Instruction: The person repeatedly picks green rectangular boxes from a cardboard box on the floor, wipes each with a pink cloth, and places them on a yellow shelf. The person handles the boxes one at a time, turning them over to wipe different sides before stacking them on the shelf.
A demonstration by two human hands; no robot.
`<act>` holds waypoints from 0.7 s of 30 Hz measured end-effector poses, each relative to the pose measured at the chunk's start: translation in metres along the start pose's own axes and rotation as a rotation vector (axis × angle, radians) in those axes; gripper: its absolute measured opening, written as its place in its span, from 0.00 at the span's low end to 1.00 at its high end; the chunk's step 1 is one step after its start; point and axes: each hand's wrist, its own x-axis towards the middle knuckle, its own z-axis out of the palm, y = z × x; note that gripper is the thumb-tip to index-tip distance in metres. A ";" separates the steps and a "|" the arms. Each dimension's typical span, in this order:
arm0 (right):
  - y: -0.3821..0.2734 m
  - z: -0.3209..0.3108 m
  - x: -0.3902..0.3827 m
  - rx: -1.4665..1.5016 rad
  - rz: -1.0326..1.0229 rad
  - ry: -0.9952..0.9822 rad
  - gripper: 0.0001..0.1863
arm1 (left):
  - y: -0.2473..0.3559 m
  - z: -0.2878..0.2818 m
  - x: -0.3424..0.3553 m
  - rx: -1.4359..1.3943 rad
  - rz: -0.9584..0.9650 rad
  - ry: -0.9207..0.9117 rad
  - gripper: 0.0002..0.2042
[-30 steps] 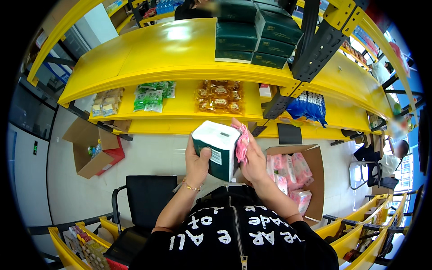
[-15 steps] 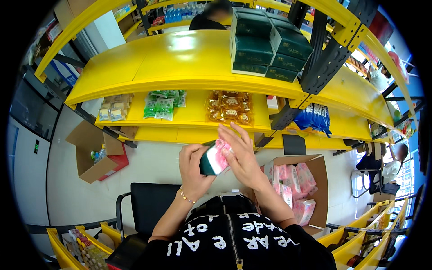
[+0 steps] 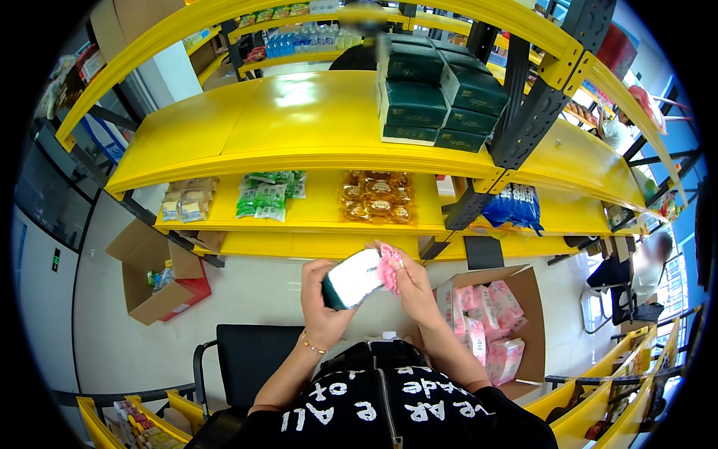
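Observation:
In front of my chest, my left hand [image 3: 320, 305] is wrapped round a dark green pack with a white face [image 3: 353, 280], tilted up to the right. My right hand [image 3: 416, 290] pinches a crumpled pink cloth-like piece [image 3: 390, 268] at the pack's upper right end. Whether this piece is loose or part of the pack I cannot tell. Similar dark green packs [image 3: 415, 103] are stacked on the yellow shelf [image 3: 299, 123] ahead. To the right of my right arm, an open cardboard box [image 3: 532, 329] holds several pink-and-white packs [image 3: 505, 361].
Brown packets [image 3: 187, 202], green packets [image 3: 263, 196] and amber-wrapped packs [image 3: 378, 198] lie on the lower shelf, with a blue bag [image 3: 512, 208] farther right. Another carton [image 3: 146, 292] stands on the left floor. A black chair [image 3: 254, 359] is near my left arm. People are in the background.
My right hand has moved from lying over the pack to its upper right end, fingers now closed on the pink piece. More of the white face shows. The view has shifted slightly.

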 end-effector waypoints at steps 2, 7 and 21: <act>0.012 -0.001 -0.016 0.158 0.115 0.009 0.21 | 0.004 0.012 -0.004 -0.343 -0.284 0.171 0.23; 0.006 0.017 -0.031 -0.203 -0.043 0.137 0.21 | -0.005 0.025 0.000 -0.914 -0.654 0.412 0.20; 0.003 -0.022 -0.055 0.406 0.183 -0.012 0.25 | -0.007 0.050 0.005 -1.299 -0.770 0.487 0.20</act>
